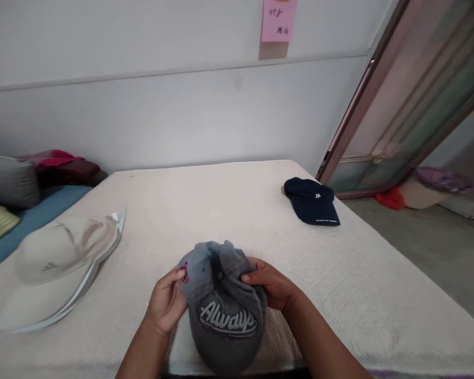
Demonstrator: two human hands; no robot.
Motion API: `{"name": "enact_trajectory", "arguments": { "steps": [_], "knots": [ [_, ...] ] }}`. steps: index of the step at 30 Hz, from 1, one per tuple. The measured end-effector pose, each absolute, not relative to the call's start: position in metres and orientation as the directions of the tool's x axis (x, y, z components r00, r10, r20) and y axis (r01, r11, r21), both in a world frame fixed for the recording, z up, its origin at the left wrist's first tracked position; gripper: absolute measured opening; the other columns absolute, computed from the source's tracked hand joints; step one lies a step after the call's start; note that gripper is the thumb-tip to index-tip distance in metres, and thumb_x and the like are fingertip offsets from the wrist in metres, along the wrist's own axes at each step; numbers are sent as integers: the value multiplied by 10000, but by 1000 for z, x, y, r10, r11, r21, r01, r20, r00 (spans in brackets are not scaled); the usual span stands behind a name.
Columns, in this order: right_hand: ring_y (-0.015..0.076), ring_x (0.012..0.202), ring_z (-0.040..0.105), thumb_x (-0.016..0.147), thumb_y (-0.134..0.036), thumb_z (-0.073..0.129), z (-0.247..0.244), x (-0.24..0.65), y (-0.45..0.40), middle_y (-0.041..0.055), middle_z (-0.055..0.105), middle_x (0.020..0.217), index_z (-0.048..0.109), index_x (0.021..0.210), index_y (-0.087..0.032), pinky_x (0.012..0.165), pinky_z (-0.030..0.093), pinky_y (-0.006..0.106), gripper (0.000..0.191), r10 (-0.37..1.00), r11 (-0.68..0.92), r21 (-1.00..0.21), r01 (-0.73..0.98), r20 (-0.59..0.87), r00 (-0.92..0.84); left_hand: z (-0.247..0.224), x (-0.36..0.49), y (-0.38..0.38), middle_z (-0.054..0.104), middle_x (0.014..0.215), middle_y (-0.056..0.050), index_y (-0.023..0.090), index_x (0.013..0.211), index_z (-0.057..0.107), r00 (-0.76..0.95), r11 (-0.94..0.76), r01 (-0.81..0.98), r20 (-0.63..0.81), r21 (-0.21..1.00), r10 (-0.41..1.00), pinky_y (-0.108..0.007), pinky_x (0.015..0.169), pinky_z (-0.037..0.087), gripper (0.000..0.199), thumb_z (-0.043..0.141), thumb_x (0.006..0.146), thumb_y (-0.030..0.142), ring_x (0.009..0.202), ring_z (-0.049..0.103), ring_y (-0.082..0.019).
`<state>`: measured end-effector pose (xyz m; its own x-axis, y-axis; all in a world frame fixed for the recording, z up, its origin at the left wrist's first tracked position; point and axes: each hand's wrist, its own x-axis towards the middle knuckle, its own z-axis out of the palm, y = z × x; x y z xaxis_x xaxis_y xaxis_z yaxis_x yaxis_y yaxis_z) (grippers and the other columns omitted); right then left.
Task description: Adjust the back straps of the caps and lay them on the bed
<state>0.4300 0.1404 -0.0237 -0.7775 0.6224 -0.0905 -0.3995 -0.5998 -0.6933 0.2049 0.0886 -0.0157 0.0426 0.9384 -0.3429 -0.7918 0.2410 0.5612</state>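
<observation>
A grey baseball cap (227, 295) with raised "Always" lettering is between my two hands, near the front edge of the covered table (205, 202). Its brim points toward me and its crown is partly caved in. My left hand (168, 300) grips the cap's left side, thumb beside a small pink emblem. On the opposite side, my right hand (270, 281) pinches the fabric, with the thumb on top and the other fingers partly hidden. To the left lie pale caps (63, 252), seemingly nested, with a light-blue edge showing beneath. A navy cap (312, 200) rests at the far right.
A white wall with a pink note (278, 21) stands behind the table. At left are a grey cushion (10, 181) and a blue surface (63, 200). To the right, a glass-panelled door (398, 116) and a bin with a purple liner (438, 184) stand beyond the table edge.
</observation>
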Motion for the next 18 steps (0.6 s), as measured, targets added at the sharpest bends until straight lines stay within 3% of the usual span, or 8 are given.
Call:
{"name": "enact_trajectory", "arguments": {
  "steps": [3, 6, 9, 12, 18],
  "knots": [
    [160, 730, 630, 683, -116, 638, -27, 428, 143, 69, 682, 849, 631, 987, -118, 768, 453, 312, 305, 648, -598, -687, -414, -110, -754, -15, 198, 86, 702, 603, -57, 121, 641, 694, -1, 242, -798, -402, 552, 915, -360, 803, 508, 211, 520, 576, 21, 758, 678, -247],
    [171, 755, 623, 694, -128, 611, -26, 424, 145, 66, 684, 855, 639, 951, -133, 753, 452, 305, 259, 691, -585, -665, -463, -111, -714, -13, 195, 80, 682, 550, -61, 121, 569, 674, -65, 223, -794, -445, 565, 893, -365, 753, 525, 142, 545, 622, 92, 715, 677, -258],
    [195, 824, 616, 767, -267, 573, -21, 421, 145, 66, 686, 874, 647, 927, -153, 786, 446, 326, 210, 725, -589, -622, -516, -126, -677, -9, 197, 73, 712, 644, -56, 141, 741, 710, -84, 228, -749, -431, 622, 898, -348, 735, 525, 148, 591, 716, 225, 743, 675, -250],
    [213, 842, 614, 802, -416, 527, -18, 420, 146, 69, 685, 863, 650, 900, -165, 788, 447, 350, 297, 753, -583, -607, -540, -154, -640, -8, 200, 69, 730, 741, -58, 157, 902, 705, -83, 281, -618, -417, 734, 905, -315, 725, 515, 214, 654, 695, 178, 763, 674, -235],
    [159, 686, 599, 652, -211, 669, -25, 418, 154, 20, 671, 788, 622, 932, -192, 682, 452, 292, 284, 882, -454, -698, -553, -264, -390, -11, 203, 75, 727, 740, -68, 151, 854, 712, -120, 245, -506, -349, 827, 930, -293, 652, 506, 258, 658, 611, 86, 715, 666, -225]
  ]
}}
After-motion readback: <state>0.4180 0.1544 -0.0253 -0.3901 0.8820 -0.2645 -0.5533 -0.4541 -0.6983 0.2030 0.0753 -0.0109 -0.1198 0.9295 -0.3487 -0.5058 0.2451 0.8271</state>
